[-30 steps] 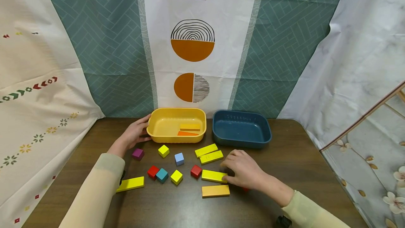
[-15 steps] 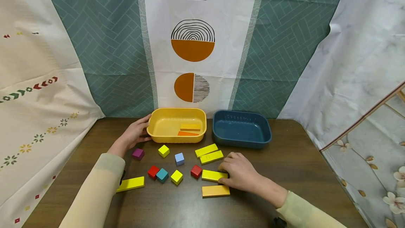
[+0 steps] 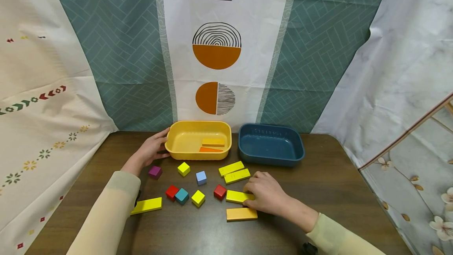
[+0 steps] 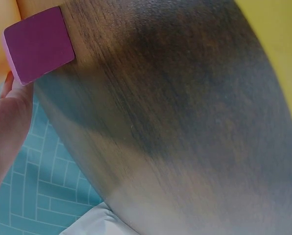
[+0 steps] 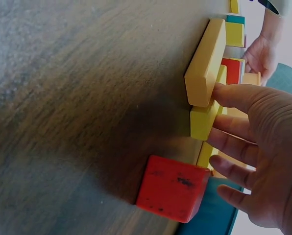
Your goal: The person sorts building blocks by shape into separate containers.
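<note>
My right hand (image 3: 265, 193) pinches the right end of a flat yellow block (image 3: 238, 196), thumb on the near side and fingers on the far side. In the right wrist view, the thumb lies by the orange-yellow block (image 5: 206, 63), just nearer than the yellow one. Below that hand in the same view sits a worn red cube (image 5: 173, 188), hidden behind the arm in the head view. My left hand (image 3: 151, 150) touches the left side of the yellow bin (image 3: 198, 156) with extended fingers. A purple cube (image 4: 39, 45) stands close to the left hand.
A dark blue bin (image 3: 271, 159) stands right of the yellow one, which holds a yellow-orange and an orange block. Two yellow blocks (image 3: 237, 176) lie before the bins. Several cubes, such as a teal cube (image 3: 182, 196), are scattered mid-table; another yellow block (image 3: 148, 206) lies beside the left forearm.
My right hand has moved slightly left and its thumb and fingers have closed about the yellow block's end. The red cube beneath it has gone from the head view. The left hand stays on the bin.
</note>
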`<state>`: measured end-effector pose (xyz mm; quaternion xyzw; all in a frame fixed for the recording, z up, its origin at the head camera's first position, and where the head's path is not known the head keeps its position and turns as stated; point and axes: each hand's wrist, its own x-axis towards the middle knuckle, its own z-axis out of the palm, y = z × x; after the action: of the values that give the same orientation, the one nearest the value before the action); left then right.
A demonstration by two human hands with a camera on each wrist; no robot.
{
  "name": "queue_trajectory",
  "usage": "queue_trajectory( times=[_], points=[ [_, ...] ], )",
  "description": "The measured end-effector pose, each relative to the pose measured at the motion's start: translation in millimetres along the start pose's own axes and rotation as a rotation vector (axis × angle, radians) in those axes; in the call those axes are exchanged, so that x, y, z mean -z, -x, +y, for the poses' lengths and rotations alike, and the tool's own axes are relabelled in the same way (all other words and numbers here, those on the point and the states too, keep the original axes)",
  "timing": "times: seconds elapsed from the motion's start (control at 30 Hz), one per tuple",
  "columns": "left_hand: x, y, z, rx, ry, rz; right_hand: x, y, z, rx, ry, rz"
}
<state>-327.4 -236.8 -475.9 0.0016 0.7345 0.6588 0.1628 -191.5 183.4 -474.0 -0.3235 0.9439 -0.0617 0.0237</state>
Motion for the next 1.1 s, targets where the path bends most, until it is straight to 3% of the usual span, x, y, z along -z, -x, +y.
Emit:
queue_trajectory(
  times=[1.1],
  points=[
    [-0.5,0.0,0.7,0.009,-0.007,0.004,0.7,-7.5,-4.1,-0.022,0.023,-0.052]
  ],
)
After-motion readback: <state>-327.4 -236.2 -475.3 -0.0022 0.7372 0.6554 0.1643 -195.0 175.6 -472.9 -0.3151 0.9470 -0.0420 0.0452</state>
